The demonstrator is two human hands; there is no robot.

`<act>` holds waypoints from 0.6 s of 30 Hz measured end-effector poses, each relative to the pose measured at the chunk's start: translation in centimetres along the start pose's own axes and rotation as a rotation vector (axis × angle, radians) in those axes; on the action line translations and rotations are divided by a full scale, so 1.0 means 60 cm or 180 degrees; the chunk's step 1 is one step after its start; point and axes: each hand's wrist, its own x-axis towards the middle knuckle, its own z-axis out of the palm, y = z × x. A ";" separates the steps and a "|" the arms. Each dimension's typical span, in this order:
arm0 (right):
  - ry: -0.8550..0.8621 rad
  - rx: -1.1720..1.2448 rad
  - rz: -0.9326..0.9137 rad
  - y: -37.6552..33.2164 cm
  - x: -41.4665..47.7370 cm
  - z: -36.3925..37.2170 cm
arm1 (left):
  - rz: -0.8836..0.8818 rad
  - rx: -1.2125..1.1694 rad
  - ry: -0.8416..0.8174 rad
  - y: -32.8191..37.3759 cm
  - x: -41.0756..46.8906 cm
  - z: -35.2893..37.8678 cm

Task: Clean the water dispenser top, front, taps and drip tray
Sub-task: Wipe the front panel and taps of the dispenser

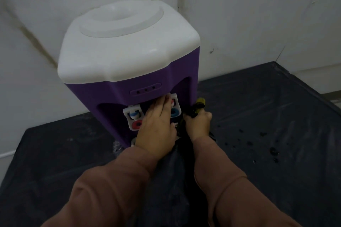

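A purple water dispenser (103, 94) with a white top (127, 42) stands on a dark covered table. Two white tap assemblies sit in its front recess: the left tap (133, 119) with a red ring, and the right tap (174, 108) with a blue ring. My left hand (156, 125) lies flat against the front between the taps, fingers straight and reaching up to the right tap. My right hand (198, 125) grips a dark cloth with yellow patches (198, 106) at the dispenser's right front corner. The drip tray is hidden behind my hands.
The table is covered by a dark plastic sheet (267, 116) with water drops (273, 151) on its right part. A stained white wall (258, 14) stands close behind and to the left of the dispenser. The table's right edge runs off at the far right.
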 end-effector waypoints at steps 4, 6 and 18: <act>0.0121 0.0248 -0.0317 -0.058 -0.006 -0.014 | 0.0006 -0.0061 -0.0010 0.002 0.000 0.003; 0.0319 0.0311 -0.0740 -0.088 -0.013 -0.022 | -0.0004 -0.0140 -0.0009 0.004 0.000 0.004; -0.0255 -0.0529 0.0306 0.020 0.014 0.007 | 0.0020 -0.0198 -0.0007 0.002 -0.001 0.003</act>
